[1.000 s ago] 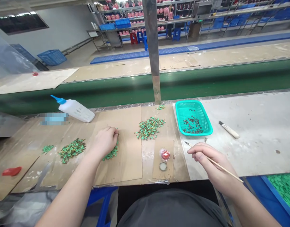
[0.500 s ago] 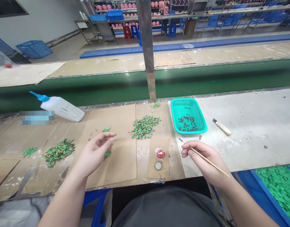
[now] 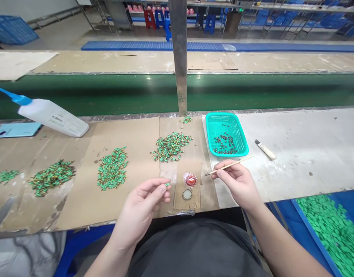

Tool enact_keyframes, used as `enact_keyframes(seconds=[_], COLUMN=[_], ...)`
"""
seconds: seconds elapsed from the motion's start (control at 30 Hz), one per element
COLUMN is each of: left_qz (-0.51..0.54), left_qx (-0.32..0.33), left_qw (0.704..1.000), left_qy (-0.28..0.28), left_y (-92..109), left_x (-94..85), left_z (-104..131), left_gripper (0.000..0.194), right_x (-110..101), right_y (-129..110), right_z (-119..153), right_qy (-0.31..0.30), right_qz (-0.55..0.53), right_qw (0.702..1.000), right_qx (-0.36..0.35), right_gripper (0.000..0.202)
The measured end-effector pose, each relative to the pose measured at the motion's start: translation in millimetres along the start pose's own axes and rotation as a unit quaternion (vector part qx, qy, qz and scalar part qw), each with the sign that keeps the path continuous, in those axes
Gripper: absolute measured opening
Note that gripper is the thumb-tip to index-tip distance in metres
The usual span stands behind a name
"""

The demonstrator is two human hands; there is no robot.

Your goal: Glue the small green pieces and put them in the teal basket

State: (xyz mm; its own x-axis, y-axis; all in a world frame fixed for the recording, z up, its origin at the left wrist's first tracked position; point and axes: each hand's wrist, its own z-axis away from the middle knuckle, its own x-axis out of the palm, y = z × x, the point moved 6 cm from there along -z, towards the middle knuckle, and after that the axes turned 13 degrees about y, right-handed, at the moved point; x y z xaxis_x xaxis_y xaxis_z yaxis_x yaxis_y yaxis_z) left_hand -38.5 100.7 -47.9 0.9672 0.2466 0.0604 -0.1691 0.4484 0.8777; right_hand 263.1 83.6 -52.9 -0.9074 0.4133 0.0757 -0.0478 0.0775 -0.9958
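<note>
My left hand (image 3: 146,202) is closed, pinching a small green piece (image 3: 166,184) between thumb and fingertips, just left of a cardboard strip (image 3: 179,204). On that strip sit a bottle cap with red contents (image 3: 191,180) and, nearer me, a cap with whitish contents (image 3: 187,194). My right hand (image 3: 236,182) grips a thin paintbrush (image 3: 230,164), its dark tip pointing left towards the strip. Heaps of small green-and-gold pieces lie on the cardboard: one (image 3: 112,168) behind and left of my left hand, another (image 3: 171,147) beyond the strip.
A turquoise basket (image 3: 246,148) holds small dark pieces. Right of it lies a flat brush (image 3: 265,149). At left are a white squeeze bottle (image 3: 54,115), a light-blue phone (image 3: 17,130) and further green heaps (image 3: 52,177). A metal post (image 3: 179,57) rises behind the table's back edge.
My left hand has moved right, away from the middle-left heap, with a green piece now visible in its fingertips. My right hand has shifted left, and the paintbrush now slopes the other way.
</note>
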Motion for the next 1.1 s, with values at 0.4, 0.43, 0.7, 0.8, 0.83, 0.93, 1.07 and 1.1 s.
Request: enact_keyframes(seconds=[0.4,0.43,0.7,0.8,0.83,0.93,1.07,1.1], left_qz=[0.005,0.005,0.008,0.006,0.005,0.003,-0.003,-0.005], left_qx=[-0.023,-0.021,-0.023,-0.025,-0.026,-0.028,-0.032,-0.033], left_qw=[1.0,1.0,0.999,0.999,0.999,0.999,0.999,0.999], left_qy=[0.004,0.009,0.029,0.023,0.021,0.016,0.007,0.004], left_y=[-13.1,-13.7,-14.6,-16.0,-16.7,-18.7,-21.7,-22.9], left_x=[8.6,7.7,9.0,11.5,11.7,10.3,7.6,7.5], left_z=[10.1,10.0,13.6,13.2,13.2,13.6,13.9,13.7], left_gripper=[0.043,0.042,0.044,0.042,0.04,0.04,0.044,0.046], right_x=[16.2,17.2,21.4,21.0,20.7,19.6,18.7,18.7], right_y=[31.3,32.8,38.5,37.9,37.4,35.2,33.3,33.0], right_z=[-4.2,-4.2,0.7,2.6,3.2,5.2,6.9,6.9], right_qy=[-0.014,-0.016,-0.033,-0.037,-0.039,-0.046,-0.05,-0.05], right_qz=[-0.024,-0.023,-0.011,-0.008,-0.006,0.0,0.001,-0.001], right_qw=[0.997,0.997,0.995,0.994,0.994,0.993,0.992,0.992], right_qx=[0.076,0.079,0.097,0.104,0.106,0.112,0.113,0.112], right_gripper=[0.051,0.051,0.047,0.047,0.046,0.042,0.037,0.035])
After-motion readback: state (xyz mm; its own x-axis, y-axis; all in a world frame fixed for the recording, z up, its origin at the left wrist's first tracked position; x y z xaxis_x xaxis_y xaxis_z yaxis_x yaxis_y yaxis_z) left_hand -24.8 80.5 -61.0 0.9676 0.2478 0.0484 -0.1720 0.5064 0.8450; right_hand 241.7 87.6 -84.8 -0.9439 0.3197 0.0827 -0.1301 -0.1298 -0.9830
